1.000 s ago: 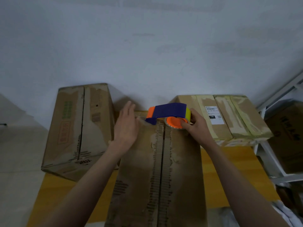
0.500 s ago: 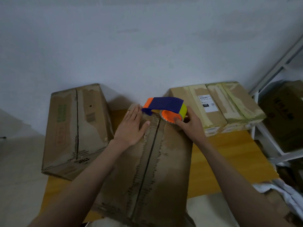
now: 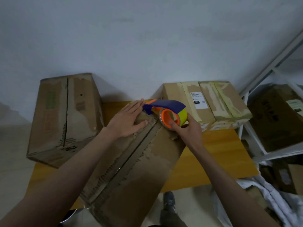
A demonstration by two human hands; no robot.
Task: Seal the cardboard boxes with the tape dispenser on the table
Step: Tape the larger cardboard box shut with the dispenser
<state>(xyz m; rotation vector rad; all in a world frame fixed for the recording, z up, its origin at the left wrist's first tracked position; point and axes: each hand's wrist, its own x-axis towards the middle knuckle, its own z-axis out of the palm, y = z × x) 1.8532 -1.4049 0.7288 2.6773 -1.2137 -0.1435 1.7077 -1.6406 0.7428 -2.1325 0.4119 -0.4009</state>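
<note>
Yellow counter [image 3: 218, 149] under me, big box [image 3: 131, 169] had swung diagonal since a second before. Left hand [image 3: 129, 119] pressed flat on its flap, right hand [image 3: 186, 128] gripped the tape dispenser [image 3: 170, 114] at twelve o'clock, so taping was starting.

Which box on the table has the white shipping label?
The far-right box behind the tape dispenser; the middle box under both hands and the left box have none.

Head camera – looks forward and down, close over table [image 3: 218, 141].
</note>
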